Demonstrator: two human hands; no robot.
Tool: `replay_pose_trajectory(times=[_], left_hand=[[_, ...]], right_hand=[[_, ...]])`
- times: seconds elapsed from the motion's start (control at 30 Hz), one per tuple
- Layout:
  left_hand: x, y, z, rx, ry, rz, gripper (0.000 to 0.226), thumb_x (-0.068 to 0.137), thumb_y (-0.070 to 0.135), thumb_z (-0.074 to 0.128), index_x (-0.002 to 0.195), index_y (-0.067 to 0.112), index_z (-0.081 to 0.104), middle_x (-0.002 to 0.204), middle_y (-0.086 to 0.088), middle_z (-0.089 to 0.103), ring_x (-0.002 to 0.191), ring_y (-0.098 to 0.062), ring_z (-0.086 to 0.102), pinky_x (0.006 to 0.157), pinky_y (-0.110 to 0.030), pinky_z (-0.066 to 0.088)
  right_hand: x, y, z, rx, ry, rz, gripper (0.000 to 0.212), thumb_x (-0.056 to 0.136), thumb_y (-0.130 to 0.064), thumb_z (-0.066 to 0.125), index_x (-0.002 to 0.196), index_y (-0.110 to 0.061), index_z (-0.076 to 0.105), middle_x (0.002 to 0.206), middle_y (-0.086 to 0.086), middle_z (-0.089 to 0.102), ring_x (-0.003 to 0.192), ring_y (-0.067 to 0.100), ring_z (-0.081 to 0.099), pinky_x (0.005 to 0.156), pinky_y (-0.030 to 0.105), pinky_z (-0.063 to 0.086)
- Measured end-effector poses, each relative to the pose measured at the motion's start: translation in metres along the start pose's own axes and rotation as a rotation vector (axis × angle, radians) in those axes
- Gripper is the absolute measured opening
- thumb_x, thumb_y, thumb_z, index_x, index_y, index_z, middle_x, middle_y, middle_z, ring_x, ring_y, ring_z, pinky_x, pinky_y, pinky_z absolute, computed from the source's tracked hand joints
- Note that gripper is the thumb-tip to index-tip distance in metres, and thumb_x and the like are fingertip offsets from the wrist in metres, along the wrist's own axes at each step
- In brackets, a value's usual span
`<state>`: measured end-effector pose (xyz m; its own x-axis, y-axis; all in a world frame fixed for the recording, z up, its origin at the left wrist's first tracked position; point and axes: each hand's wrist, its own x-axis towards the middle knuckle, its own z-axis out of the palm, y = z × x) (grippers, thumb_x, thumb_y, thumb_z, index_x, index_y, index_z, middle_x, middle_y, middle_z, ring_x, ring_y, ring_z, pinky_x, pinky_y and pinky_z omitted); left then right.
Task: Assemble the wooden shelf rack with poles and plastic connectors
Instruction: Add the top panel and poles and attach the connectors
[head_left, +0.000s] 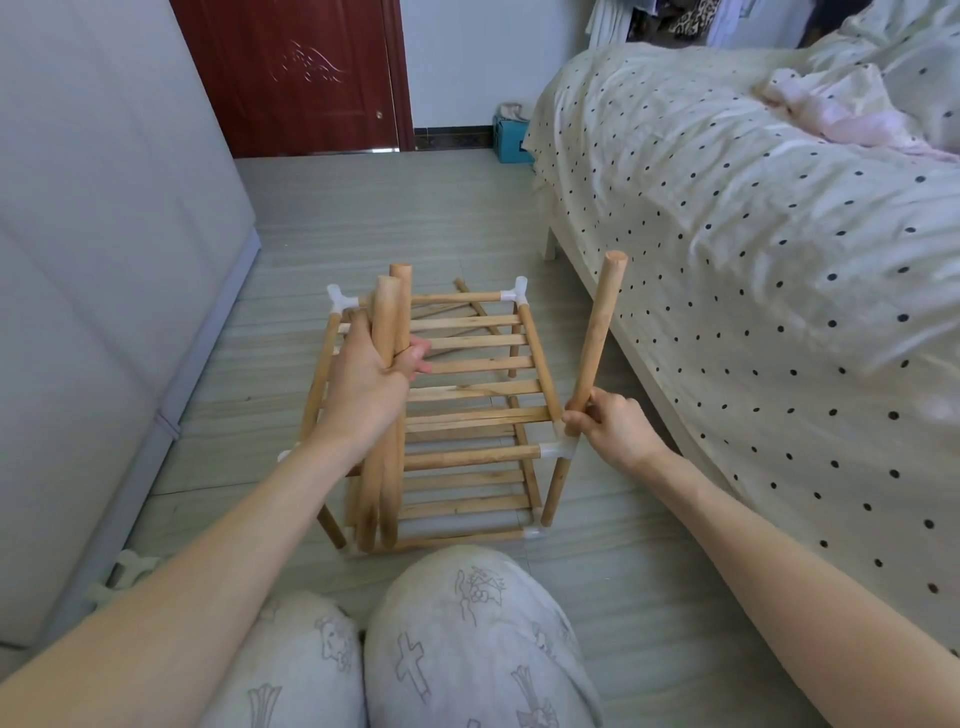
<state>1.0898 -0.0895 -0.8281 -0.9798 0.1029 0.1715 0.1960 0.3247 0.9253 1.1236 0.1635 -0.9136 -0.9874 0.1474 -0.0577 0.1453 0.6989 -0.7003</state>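
A partly built wooden shelf rack (467, 395) with slatted tiers stands on the floor in front of my knees. White plastic connectors sit at its corners, one at the near right (561, 449) and one at the far right (517, 292). My left hand (369, 374) grips a bundle of loose poles (387, 415) held upright over the rack's left side. My right hand (605, 423) pinches the lower end of a single pole (597, 332), which leans up and to the right just above the near right connector.
A bed with a dotted cover (753, 249) runs along the right, close to the rack. A grey cabinet (93, 291) lines the left. A loose white connector (124, 569) lies by the cabinet's base. More sticks (467, 299) lie behind the rack. A red door (296, 73) stands at the back.
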Motion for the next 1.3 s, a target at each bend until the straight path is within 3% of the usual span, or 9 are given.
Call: replay_pose_trajectory(times=[0.17,0.27,0.33,0.4,0.57,0.73,0.9,1.07,1.3], left_hand=[[-0.003,0.005,-0.013,-0.036,-0.041,0.001,0.025,0.088,0.015,0.061,0.095,0.038,0.056,0.108,0.004,0.066,0.107,-0.018,0.061,0.101,-0.048,0.043],[0.000,0.009,-0.034,-0.191,0.008,-0.048,0.019,0.086,0.009,0.063,0.096,0.026,0.062,0.100,0.005,0.069,0.101,-0.014,0.064,0.100,-0.041,0.045],[0.001,0.007,-0.050,-0.296,0.055,-0.066,0.015,0.086,0.006,0.063,0.094,0.019,0.065,0.096,0.003,0.071,0.099,-0.015,0.066,0.098,-0.038,0.047],[-0.004,0.002,-0.061,-0.368,0.054,-0.076,0.017,0.089,0.003,0.058,0.097,0.017,0.063,0.099,-0.001,0.072,0.098,-0.016,0.067,0.094,-0.036,0.048],[-0.020,-0.001,-0.074,-0.440,-0.007,-0.033,0.022,0.090,0.000,0.054,0.103,0.016,0.061,0.100,0.000,0.072,0.099,-0.016,0.067,0.085,-0.026,0.053],[-0.027,0.000,-0.102,-0.387,-0.027,0.040,0.019,0.088,-0.005,0.055,0.104,0.004,0.060,0.104,-0.008,0.069,0.100,-0.020,0.067,0.090,-0.027,0.051],[-0.034,-0.016,-0.129,-0.347,-0.051,0.053,0.022,0.088,-0.002,0.056,0.104,0.012,0.062,0.103,0.005,0.070,0.096,-0.014,0.068,0.076,-0.018,0.052],[-0.032,-0.051,-0.151,-0.448,0.129,-0.008,0.028,0.091,-0.002,0.052,0.106,0.020,0.059,0.114,0.001,0.067,0.104,-0.015,0.065,0.095,-0.029,0.048],[-0.051,-0.104,-0.157,-0.413,0.290,-0.210,0.025,0.086,-0.003,0.060,0.095,0.020,0.061,0.098,0.002,0.071,0.098,-0.020,0.067,0.099,-0.042,0.046]], right_hand=[[-0.002,-0.010,-0.002,-0.047,0.001,0.101,0.017,0.093,-0.028,0.055,0.094,-0.012,0.061,0.084,-0.003,0.063,0.080,0.015,0.063,0.073,0.023,0.048],[-0.017,-0.022,0.006,-0.212,0.031,0.338,0.036,0.093,-0.046,0.049,0.083,-0.012,0.057,0.072,0.001,0.060,0.063,0.016,0.059,0.062,0.030,0.052],[-0.025,-0.039,0.011,-0.284,-0.015,0.399,0.043,0.092,-0.050,0.046,0.087,-0.009,0.058,0.079,0.006,0.064,0.070,0.021,0.064,0.070,0.036,0.057],[-0.029,-0.067,0.017,-0.163,-0.104,0.254,0.043,0.092,-0.047,0.049,0.102,-0.008,0.061,0.095,0.006,0.066,0.079,0.022,0.066,0.074,0.038,0.057],[-0.031,-0.165,0.049,0.114,-0.499,-0.235,0.054,0.090,-0.033,0.059,0.139,-0.021,0.041,0.121,-0.009,0.051,0.066,0.004,0.054,0.047,0.013,0.044],[-0.022,-0.215,0.087,0.156,-0.589,-0.327,0.007,0.088,-0.011,0.063,0.088,-0.014,0.056,0.076,0.004,0.053,0.053,0.010,0.049,0.049,0.020,0.042],[-0.010,-0.235,0.116,0.046,-0.670,-0.403,0.009,0.087,-0.013,0.064,0.086,-0.008,0.057,0.073,0.000,0.059,0.049,0.000,0.056,0.058,0.023,0.049],[0.012,-0.231,0.128,0.129,-0.413,-0.416,0.011,0.087,-0.007,0.060,0.080,-0.011,0.052,0.069,0.005,0.064,0.062,0.022,0.067,0.074,0.036,0.057],[0.033,-0.224,0.147,0.253,-0.275,-0.307,0.012,0.088,-0.009,0.059,0.097,-0.001,0.056,0.085,0.012,0.068,0.073,0.026,0.070,0.077,0.043,0.057]])
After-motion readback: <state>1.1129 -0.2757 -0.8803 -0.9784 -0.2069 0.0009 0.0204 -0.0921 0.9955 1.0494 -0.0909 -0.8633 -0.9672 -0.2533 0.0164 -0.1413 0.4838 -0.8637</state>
